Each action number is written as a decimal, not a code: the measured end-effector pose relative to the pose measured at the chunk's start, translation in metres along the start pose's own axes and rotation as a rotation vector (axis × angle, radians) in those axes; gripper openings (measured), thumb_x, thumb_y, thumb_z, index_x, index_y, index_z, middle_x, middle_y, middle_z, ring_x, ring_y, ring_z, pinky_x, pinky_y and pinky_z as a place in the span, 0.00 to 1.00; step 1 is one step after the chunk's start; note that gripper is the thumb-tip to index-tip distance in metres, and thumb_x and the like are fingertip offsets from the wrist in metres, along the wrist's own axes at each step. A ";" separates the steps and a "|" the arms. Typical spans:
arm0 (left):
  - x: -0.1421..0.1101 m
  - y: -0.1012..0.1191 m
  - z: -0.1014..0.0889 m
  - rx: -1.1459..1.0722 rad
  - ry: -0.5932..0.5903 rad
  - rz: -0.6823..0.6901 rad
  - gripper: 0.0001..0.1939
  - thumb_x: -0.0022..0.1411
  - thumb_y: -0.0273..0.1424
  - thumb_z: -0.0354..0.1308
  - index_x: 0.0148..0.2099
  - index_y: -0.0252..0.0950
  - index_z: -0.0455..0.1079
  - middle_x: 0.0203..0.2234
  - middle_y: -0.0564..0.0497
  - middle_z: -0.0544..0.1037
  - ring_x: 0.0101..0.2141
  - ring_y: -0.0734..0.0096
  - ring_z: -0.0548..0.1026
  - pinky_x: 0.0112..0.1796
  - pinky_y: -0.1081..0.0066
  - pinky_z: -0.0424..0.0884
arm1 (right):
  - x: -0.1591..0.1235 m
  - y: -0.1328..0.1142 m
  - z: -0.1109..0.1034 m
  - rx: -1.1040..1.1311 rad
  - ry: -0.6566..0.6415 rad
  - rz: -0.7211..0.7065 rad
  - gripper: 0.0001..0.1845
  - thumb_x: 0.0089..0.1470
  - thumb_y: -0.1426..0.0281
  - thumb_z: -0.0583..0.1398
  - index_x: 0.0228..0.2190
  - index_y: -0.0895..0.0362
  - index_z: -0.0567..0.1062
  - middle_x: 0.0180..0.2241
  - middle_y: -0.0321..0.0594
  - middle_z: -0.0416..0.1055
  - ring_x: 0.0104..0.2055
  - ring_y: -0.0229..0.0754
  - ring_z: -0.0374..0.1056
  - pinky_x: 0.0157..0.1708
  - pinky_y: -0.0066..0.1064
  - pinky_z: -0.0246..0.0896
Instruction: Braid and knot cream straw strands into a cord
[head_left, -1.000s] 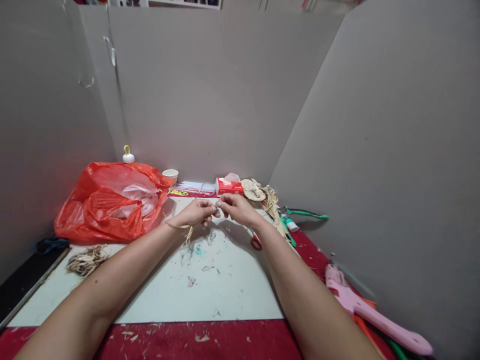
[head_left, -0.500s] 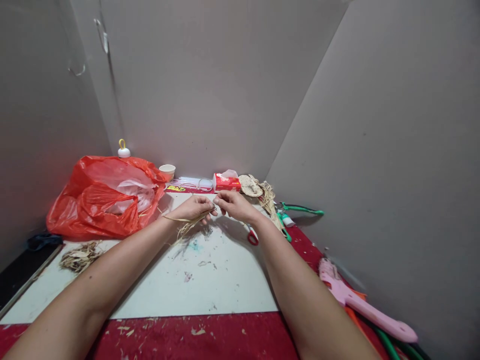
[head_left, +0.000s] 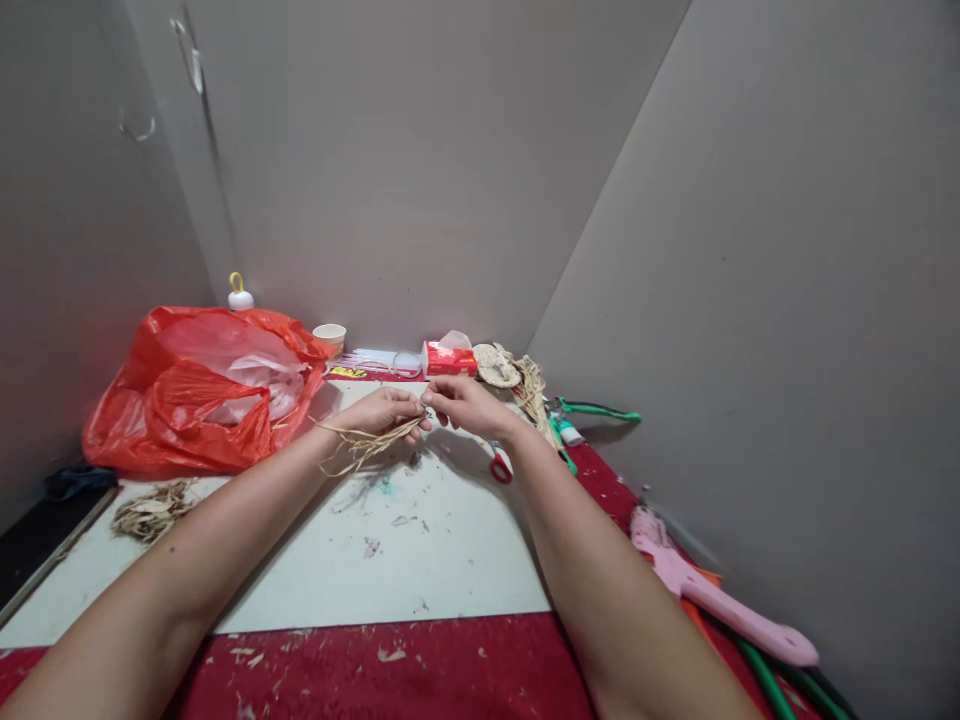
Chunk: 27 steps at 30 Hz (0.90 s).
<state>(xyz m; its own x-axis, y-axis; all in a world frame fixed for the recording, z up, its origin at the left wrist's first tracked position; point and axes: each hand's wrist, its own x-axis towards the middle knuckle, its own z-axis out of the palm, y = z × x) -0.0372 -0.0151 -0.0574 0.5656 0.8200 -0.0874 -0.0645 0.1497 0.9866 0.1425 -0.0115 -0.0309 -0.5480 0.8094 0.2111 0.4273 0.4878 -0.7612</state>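
Straw strands (head_left: 373, 442), pale tan and thin, splay out loosely.

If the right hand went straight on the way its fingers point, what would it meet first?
Probably the left hand, which pinches the straw; the right hand is so close that they may already touch.

Soft shadows darken the white board (head_left: 337, 590) beneath diffuse light.

Strands (head_left: 367, 445), clumped and dangling behind the left grip (head_left: 387, 408) a second ago, now fan backward from it; objects atop the partition (head_left: 450, 180), beyond the grip, have left view.
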 end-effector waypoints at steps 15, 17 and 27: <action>-0.006 0.004 0.004 0.034 -0.092 -0.068 0.10 0.51 0.31 0.64 0.32 0.28 0.71 0.24 0.47 0.76 0.20 0.76 0.73 0.24 0.74 0.69 | -0.002 0.003 -0.001 -0.081 -0.082 -0.029 0.16 0.54 0.61 0.55 0.21 0.58 0.65 0.16 0.32 0.61 0.18 0.32 0.56 0.18 0.24 0.46; -0.005 0.002 0.003 0.060 -0.097 -0.075 0.09 0.52 0.31 0.64 0.32 0.28 0.71 0.24 0.47 0.77 0.20 0.75 0.74 0.24 0.73 0.69 | -0.002 0.001 0.001 -0.137 -0.082 -0.026 0.16 0.54 0.62 0.54 0.20 0.58 0.64 0.16 0.32 0.61 0.19 0.32 0.56 0.19 0.24 0.46; 0.000 -0.005 -0.001 -0.043 -0.105 -0.060 0.08 0.52 0.29 0.63 0.32 0.30 0.67 0.25 0.46 0.77 0.20 0.74 0.74 0.23 0.73 0.70 | 0.000 -0.003 0.004 0.068 0.053 0.029 0.11 0.52 0.64 0.56 0.23 0.58 0.66 0.16 0.30 0.60 0.17 0.31 0.56 0.17 0.23 0.49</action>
<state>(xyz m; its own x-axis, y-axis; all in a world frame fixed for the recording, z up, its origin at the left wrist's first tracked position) -0.0375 -0.0156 -0.0625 0.6522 0.7470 -0.1291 -0.0615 0.2219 0.9731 0.1377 -0.0141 -0.0312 -0.4959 0.8403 0.2191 0.3918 0.4417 -0.8071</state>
